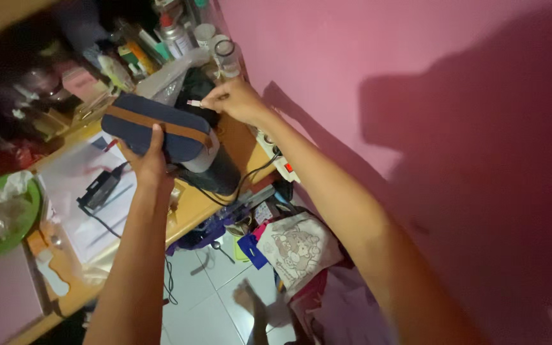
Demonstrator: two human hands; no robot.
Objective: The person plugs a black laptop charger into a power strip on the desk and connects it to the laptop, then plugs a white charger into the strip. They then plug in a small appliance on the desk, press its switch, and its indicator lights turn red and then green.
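The left hand (150,160) grips the dark blue pouch (158,128) from below, its long axis running rightward toward the right hand (234,101). That hand pinches a small pale connector (194,103) just above the pouch's far end. Bottles (174,35) crowd behind; a power strip (279,160) lies below the right wrist.

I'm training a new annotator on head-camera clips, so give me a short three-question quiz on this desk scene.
1. True or false: the left hand holds the dark blue pouch with a brown stripe.
2. What does the right hand pinch? A) a spoon B) a small white plug end C) a pencil
3. What colour is the wall?

Key: 1 true; 2 B; 3 pink.
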